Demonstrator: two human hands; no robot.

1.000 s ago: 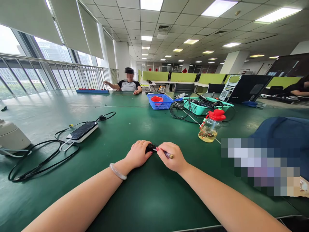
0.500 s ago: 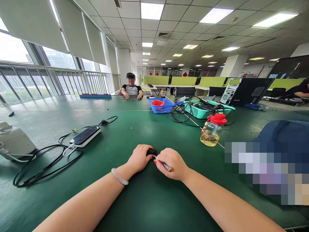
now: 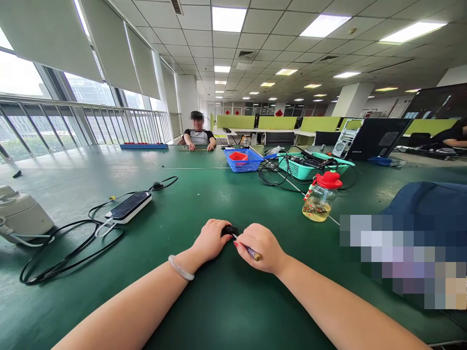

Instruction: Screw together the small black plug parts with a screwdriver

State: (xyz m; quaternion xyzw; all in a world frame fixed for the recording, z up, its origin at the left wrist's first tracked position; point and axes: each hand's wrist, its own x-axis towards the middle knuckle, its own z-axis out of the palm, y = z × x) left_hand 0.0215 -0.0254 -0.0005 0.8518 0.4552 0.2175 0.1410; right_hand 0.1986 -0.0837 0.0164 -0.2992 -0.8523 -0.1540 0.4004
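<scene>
Close in front of me, my left hand (image 3: pixel 208 241) is closed around a small black object (image 3: pixel 229 230) resting on the green table (image 3: pixel 233 301). Fingers cover much of that object, so its kind is unclear. In a pen-like grip, my right hand (image 3: pixel 263 247) holds a slim tool (image 3: pixel 254 253) with a dark, purplish handle and a brass-coloured butt end. The tool's thin, pale front end points left and meets the black object's near right side. Its very tip is hidden.
Left lie a phone-like device (image 3: pixel 128 207) and black cable (image 3: pixel 73 260), beside a white appliance (image 3: pixel 24 214). A red-lidded bottle (image 3: pixel 321 197) stands right. Behind are a blue basket (image 3: pixel 242 163), a green cable basket (image 3: pixel 310 170) and a computer case (image 3: pixel 379 139). A person (image 3: pixel 198 135) sits opposite.
Both hands keep almost the same place and grip. The tool is still against the black object, and the view has shifted only slightly.
</scene>
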